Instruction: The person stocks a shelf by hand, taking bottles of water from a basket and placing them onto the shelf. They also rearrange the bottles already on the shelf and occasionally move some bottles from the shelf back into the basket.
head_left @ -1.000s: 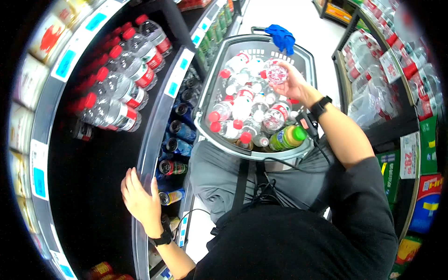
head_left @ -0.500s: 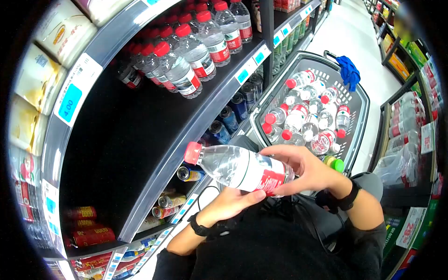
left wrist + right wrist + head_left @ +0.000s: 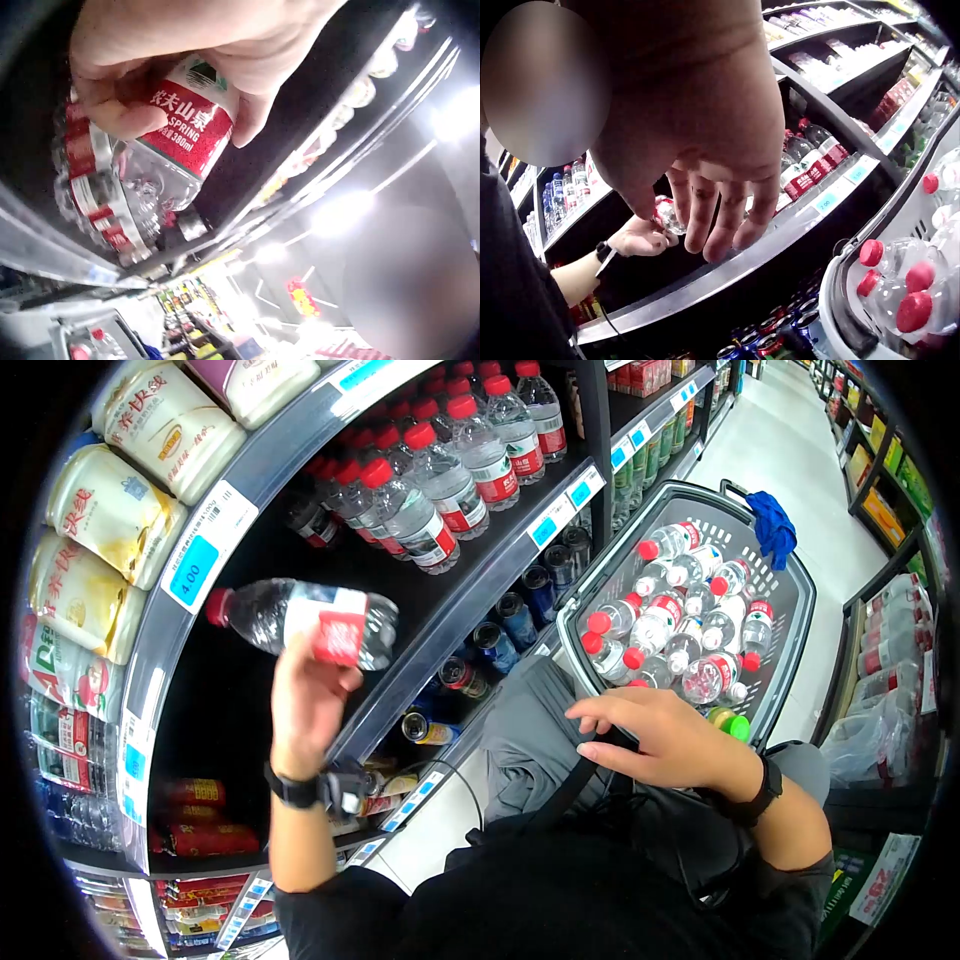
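A clear water bottle (image 3: 265, 612) with a red cap and a red-and-white label lies sideways in my left hand (image 3: 305, 710), inside the dark shelf bay. In the left wrist view my thumb and fingers grip the bottle (image 3: 191, 124) around its label. Rows of upright matching bottles (image 3: 435, 480) stand on the same shelf, beyond it. My right hand (image 3: 670, 735) is empty above my lap, its fingers loosely extended, close to the grey basket (image 3: 800, 610). Several similar bottles (image 3: 658, 625) lie jumbled in that basket.
The shelf's front rail (image 3: 440, 600) curves between me and the bay. Drink cans (image 3: 495, 645) stand on the level below. White-lidded drink bottles (image 3: 120, 510) line the shelf at the left. A blue cloth (image 3: 772, 530) hangs on the basket's far rim.
My right hand took a bottle from the basket area to both hands, then let go. My left hand has carried the bottle left, over the shelf. The view has turned, showing more shelf.
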A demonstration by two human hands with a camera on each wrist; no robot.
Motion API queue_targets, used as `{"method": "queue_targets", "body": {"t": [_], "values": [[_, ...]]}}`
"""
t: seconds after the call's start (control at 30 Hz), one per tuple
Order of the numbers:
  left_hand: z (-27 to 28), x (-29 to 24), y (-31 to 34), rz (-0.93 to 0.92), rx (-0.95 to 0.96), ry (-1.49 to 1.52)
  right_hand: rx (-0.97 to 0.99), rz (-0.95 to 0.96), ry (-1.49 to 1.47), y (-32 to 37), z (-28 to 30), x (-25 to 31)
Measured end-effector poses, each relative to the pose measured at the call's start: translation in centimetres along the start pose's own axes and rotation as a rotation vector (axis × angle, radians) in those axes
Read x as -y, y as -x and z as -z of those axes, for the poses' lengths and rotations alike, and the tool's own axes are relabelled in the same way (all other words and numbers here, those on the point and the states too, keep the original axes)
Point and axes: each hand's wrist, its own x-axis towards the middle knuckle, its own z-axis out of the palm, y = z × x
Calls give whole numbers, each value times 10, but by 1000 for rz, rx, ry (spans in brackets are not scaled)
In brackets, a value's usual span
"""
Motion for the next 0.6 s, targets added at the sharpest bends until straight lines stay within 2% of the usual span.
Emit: {"method": "queue_targets", "body": {"t": [0.07, 0.2, 0.27, 0.33, 0.37, 0.43, 0.6], "values": [[10, -17, -30, -21, -76, -134, 25, 42, 92, 0, 1, 0], [61, -30, -110, 113, -184, -164, -28, 86, 162, 2, 2, -14], [87, -25, -147, 147, -189, -175, -35, -12, 66, 1, 8, -20], [116, -16, -183, 222, -236, -348, -55, -35, 60, 2, 12, -20], [113, -13, -187, 217, -233, -348, -67, -42, 71, 2, 13, -23], [108, -5, -194, 164, -299, -573, -83, -49, 82, 2, 14, -24], [98, 5, -208, 85, -308, -573, -84, -44, 125, 5, 15, -25]]}}
